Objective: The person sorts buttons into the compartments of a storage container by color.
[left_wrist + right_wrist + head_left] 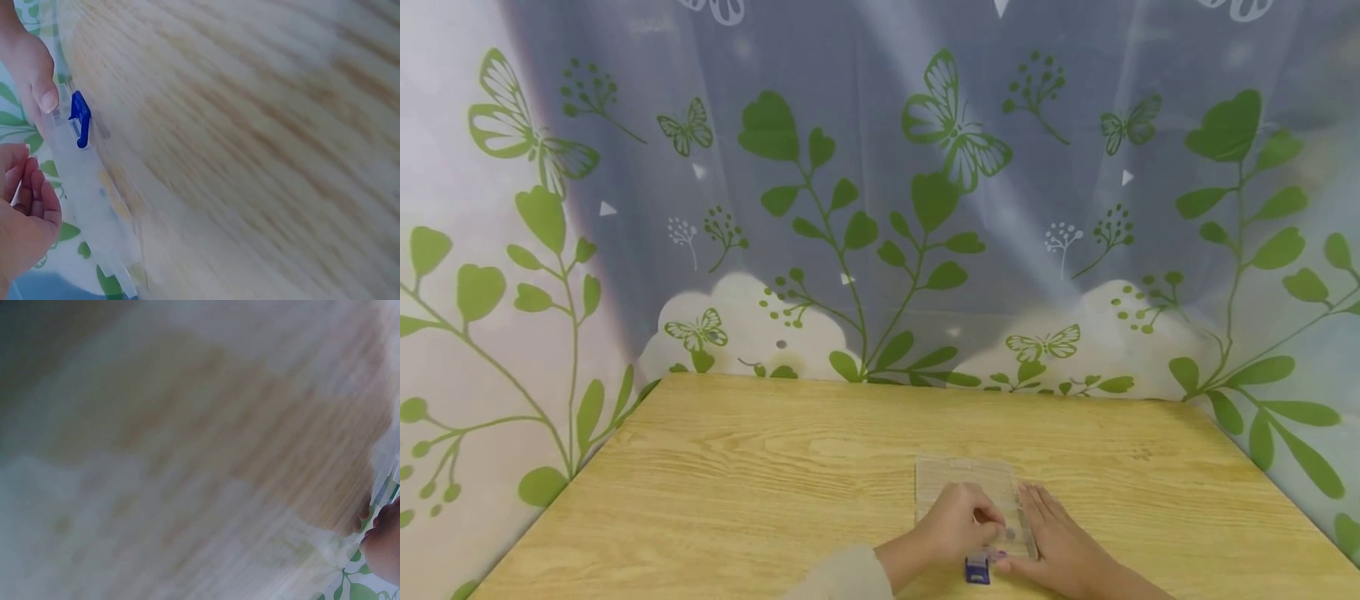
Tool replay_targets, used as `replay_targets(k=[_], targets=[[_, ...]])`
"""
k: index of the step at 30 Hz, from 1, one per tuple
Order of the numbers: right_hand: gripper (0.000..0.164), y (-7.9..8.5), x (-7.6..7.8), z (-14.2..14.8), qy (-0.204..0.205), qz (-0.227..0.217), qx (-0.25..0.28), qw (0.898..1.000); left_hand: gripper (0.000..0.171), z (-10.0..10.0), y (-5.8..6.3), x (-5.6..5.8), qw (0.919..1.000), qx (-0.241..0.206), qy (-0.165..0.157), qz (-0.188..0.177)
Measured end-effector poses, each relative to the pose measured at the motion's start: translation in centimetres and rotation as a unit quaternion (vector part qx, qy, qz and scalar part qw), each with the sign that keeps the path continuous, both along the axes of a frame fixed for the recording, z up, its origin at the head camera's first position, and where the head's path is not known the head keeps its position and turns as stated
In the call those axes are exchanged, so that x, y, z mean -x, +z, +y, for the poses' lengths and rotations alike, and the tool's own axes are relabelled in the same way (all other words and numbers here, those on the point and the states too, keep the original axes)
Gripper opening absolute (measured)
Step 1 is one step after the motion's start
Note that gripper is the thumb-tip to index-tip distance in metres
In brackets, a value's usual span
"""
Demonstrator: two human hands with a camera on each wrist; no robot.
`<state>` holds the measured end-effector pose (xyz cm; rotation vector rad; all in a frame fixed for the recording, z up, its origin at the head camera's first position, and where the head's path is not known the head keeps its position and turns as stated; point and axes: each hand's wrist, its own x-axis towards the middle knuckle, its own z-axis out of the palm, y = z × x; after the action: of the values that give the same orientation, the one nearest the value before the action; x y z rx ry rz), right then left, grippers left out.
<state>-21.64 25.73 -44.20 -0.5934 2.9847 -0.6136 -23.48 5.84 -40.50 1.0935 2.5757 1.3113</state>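
A clear plastic box [943,473] with a blue latch [977,571] at its front lies on the wooden table. My left hand [958,521] hovers over the box, thumb and fingers curled together near its right half. I cannot tell whether a small item is between those fingertips. A small purple piece [997,555] shows close to the latch. Along the box's right side rests my right hand [1067,542], fingers straight and thumb by the front corner. The left wrist view shows the blue latch [80,119] beside the right thumb [47,97].
The wooden table [760,467] stretches beyond the box to both sides and to the back. A curtain [880,208] printed with green leaves and butterflies hangs behind the table and around its sides. Most of the right wrist view is blurred tabletop [219,425].
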Motion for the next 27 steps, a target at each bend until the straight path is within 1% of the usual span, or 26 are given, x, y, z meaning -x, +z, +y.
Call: replay_targets(k=[4,7,11,14,16,23,27], targets=[[0.102,0.0,0.1,0.0,-0.004,-0.004,-0.007,1.000,0.005,-0.5,0.3,0.1,0.9999,-0.014,0.006,0.002],[0.103,0.0,0.0,0.0,-0.006,-0.001,-0.010,1.000,0.005,-1.0,0.1,0.4,0.9997,-0.021,0.000,0.007],[0.103,0.1,0.0,-0.1,-0.009,-0.009,-0.003,1.000,0.006,-1.7,-0.2,0.7,0.9995,-0.031,-0.009,0.001],[0.103,0.1,0.0,0.0,-0.010,-0.021,0.002,1.000,0.007,-2.3,-0.3,0.8,0.9992,-0.037,-0.015,-0.009],[0.103,0.2,0.0,-0.1,-0.012,-0.023,0.003,1.000,0.007,-2.7,-0.3,0.9,0.9990,-0.040,-0.019,-0.008],[0.104,0.3,-0.2,-0.2,-0.013,-0.007,-0.008,1.000,0.009,-3.9,-0.1,0.8,0.9983,-0.049,-0.025,-0.017],[0.104,0.1,-0.2,-0.2,-0.018,-0.011,-0.006,1.000,0.009,-4.6,-0.2,0.8,0.9980,-0.055,-0.026,-0.021]])
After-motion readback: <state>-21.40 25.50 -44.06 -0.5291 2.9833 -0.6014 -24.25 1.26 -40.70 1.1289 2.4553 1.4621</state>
